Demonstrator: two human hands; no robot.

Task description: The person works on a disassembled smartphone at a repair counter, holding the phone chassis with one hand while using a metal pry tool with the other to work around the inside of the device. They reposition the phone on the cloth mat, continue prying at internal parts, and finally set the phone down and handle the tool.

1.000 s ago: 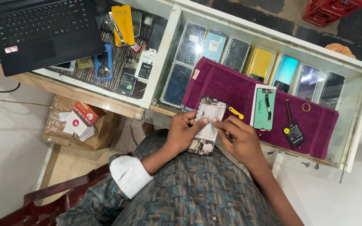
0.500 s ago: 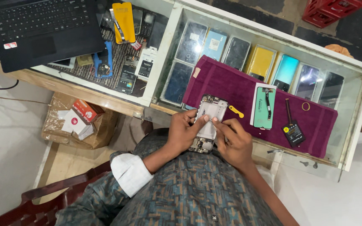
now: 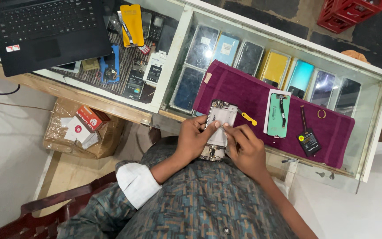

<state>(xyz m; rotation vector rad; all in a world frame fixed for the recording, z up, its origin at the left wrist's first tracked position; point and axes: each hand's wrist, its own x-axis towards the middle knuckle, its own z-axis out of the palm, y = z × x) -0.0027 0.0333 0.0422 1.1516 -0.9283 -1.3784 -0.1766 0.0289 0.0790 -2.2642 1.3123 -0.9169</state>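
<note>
Head view: opened phone (image 3: 218, 129) half hand-hidden

A brown box (image 3: 82, 132) sits on the floor under the table, with small red and white boxes (image 3: 85, 126) in it. A white and black pack (image 3: 154, 71) lies inside the glass case (image 3: 379, 128), beside the phones.

Left hand (image 3: 194, 138) and right hand (image 3: 245, 148) grip opened phone (image 3: 218, 128) over near edge of maroon cloth (image 3: 253, 95). Yellow pry tool (image 3: 247, 118) just right of phone. Laptop (image 3: 45, 31) far left on glass counter (image 3: 376, 110).
</note>
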